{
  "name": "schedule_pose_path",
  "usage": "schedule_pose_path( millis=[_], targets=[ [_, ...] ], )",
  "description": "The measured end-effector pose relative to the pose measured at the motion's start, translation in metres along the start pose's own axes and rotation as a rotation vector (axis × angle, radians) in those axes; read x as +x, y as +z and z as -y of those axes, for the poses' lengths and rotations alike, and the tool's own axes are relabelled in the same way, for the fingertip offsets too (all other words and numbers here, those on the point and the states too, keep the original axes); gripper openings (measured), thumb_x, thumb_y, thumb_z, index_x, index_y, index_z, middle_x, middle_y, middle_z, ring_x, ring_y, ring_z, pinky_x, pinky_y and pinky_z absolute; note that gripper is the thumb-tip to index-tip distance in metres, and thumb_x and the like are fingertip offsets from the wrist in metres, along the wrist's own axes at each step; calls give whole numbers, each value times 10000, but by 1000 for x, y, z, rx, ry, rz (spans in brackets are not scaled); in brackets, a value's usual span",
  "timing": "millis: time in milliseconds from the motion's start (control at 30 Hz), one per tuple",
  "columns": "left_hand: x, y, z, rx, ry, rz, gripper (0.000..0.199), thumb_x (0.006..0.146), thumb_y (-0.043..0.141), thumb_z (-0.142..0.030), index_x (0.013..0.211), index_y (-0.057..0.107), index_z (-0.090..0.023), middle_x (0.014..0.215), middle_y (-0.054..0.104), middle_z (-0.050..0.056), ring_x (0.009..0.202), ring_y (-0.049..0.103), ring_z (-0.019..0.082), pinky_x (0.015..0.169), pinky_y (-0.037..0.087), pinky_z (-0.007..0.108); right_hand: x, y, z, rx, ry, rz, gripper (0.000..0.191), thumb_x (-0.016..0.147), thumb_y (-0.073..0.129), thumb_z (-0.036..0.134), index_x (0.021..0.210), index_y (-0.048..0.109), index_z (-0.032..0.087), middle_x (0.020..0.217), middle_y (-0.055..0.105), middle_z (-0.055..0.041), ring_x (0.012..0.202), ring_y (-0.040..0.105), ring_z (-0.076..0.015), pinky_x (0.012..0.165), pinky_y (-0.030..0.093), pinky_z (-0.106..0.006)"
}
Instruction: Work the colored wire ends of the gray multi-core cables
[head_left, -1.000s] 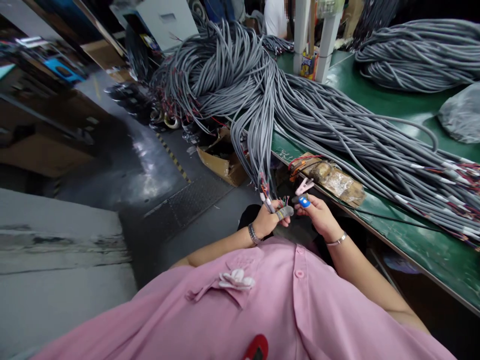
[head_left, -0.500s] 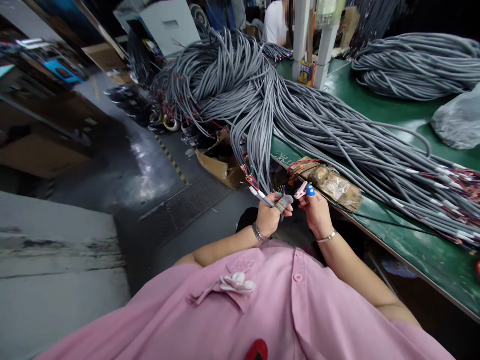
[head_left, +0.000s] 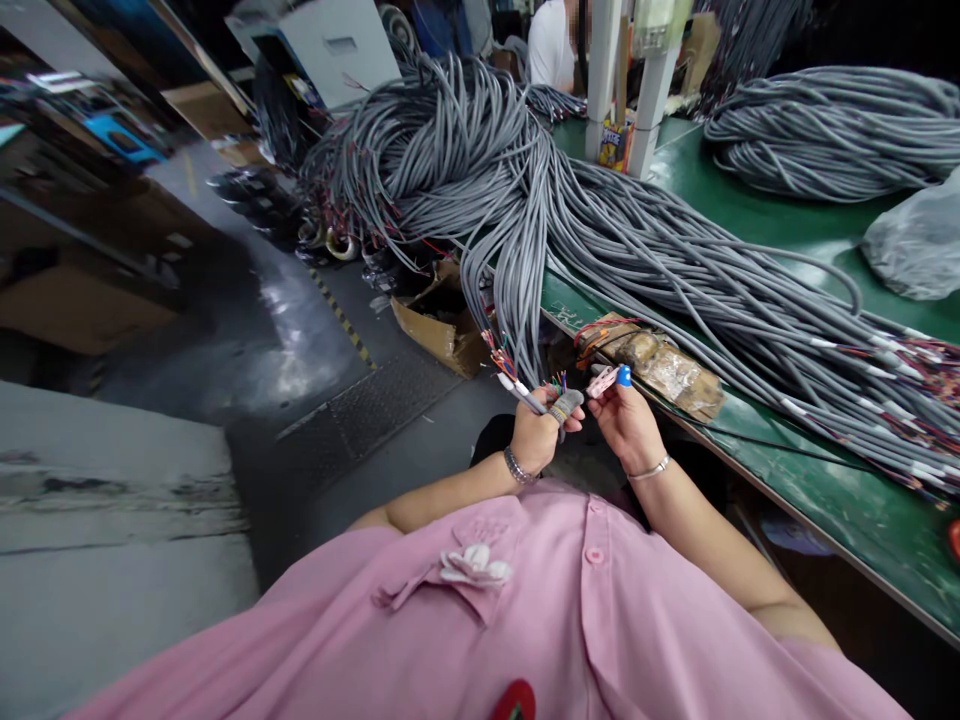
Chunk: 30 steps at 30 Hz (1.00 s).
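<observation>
My left hand [head_left: 534, 437] is closed around the ends of grey cables [head_left: 529, 400], and a grey sleeve covers its thumb [head_left: 566, 405]. Thin coloured wires [head_left: 499, 355] stick out of the cable ends beside it. In my right hand [head_left: 628, 430] is a small pink clip-like tool [head_left: 602, 382], pinched between the fingers, with a blue cover [head_left: 624, 375] on a fingertip. The two hands are close together, a small gap apart, in front of the table edge. Just what the tool's tip touches is too small to tell.
A large heap of grey cables [head_left: 442, 150] spreads over the green table [head_left: 806, 255]. At the table edge lies a taped brown block [head_left: 671, 375]. An open cardboard box [head_left: 427, 325] stands on the floor. Further back are a white post [head_left: 649, 120] and a person in white [head_left: 550, 45].
My right hand has turned slightly, and the pink tool now lies flatter with its arms closer together. My left hand keeps its hold on the cables.
</observation>
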<state>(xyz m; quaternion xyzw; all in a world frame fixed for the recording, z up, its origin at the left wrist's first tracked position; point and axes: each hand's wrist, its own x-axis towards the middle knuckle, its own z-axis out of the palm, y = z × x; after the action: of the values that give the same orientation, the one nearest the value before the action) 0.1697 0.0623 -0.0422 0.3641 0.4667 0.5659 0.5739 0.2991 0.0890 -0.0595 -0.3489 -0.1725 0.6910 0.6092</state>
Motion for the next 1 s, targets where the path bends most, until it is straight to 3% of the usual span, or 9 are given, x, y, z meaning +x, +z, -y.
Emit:
schedule_pose_path(
  millis=[267,500,833,1000],
  targets=[
    [-3,1,2,64,-24,32,366,678,741,-451,764,620,-116,597,658,30,434,576,93,413,445,183,-2,2,-2,5,-23,31,302,773,688,485,845,673,192,796,672,-15,675,581,-117,594,488,-224],
    [-5,-8,4,82,-20,66,354,691,733,-450,747,624,-118,606,661,36,436,578,98,421,435,194,-6,-14,0,28,98,91,480,768,565,673,836,647,205,813,669,-28,699,607,-131,601,512,-236],
    [-6,-28,13,84,-78,118,333,696,734,-437,693,628,-121,587,641,29,484,595,108,482,468,214,-16,-34,1,-55,88,22,393,720,682,577,834,668,201,825,677,-22,657,590,-112,575,498,-221],
    [-11,-27,11,103,-53,90,344,698,728,-449,694,612,-126,588,637,23,465,580,100,463,447,208,-32,-26,-2,-231,66,97,313,710,732,463,872,679,199,820,669,-14,627,561,-101,577,465,-230]
  ],
)
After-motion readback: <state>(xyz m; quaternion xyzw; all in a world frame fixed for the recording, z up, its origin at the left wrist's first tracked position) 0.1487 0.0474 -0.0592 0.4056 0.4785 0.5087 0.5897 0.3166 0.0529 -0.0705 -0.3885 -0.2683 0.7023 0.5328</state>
